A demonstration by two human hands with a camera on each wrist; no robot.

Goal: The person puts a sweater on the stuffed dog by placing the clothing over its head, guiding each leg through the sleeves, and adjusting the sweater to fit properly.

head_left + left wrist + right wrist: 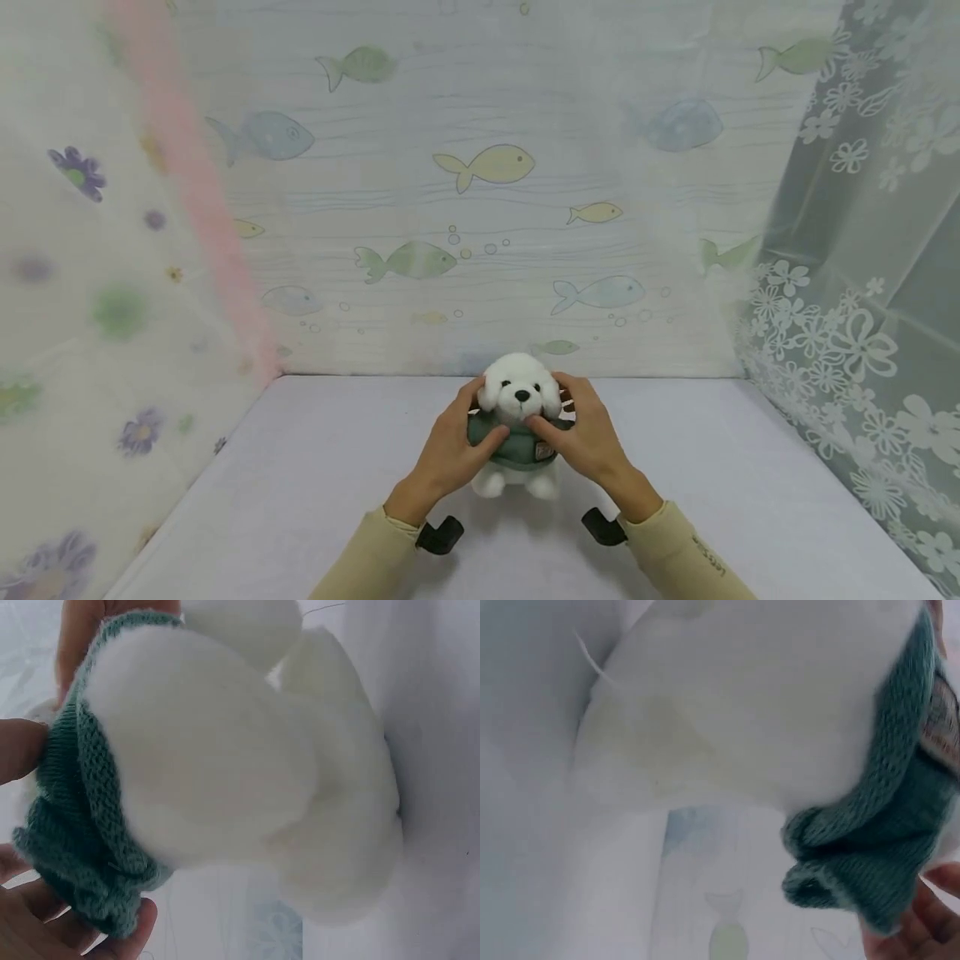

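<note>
Near the head view's six o'clock, a white plush dog [516,407] in a green knit sweater [514,448] rests on the tabletop [322,475], left hand [459,437] and right hand [588,433] gripping its nine- and three-o'clock sides with curled fingers.

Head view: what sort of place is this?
Probably a small curtained-off tabletop space, perhaps a makeshift recording booth. A white work surface meets a fish-print sheet hung behind it, and a sheer curtain with white flowers closes the right side.
</note>
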